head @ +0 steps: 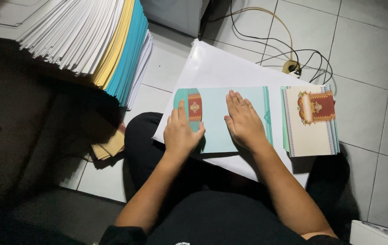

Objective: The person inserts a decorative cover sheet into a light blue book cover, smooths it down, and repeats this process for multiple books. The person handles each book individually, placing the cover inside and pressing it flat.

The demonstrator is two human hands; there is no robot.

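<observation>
Pressing teal card [221, 120] — both hands flat

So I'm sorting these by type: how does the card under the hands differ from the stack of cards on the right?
The teal card lies as a single sheet showing a mostly plain teal face; the stack of cards is several deep with a cream face on top. The left hand and right hand press flat on the teal card; the stack lies untouched. Both carry a red ornamental band and rest on the white sheet.
</observation>
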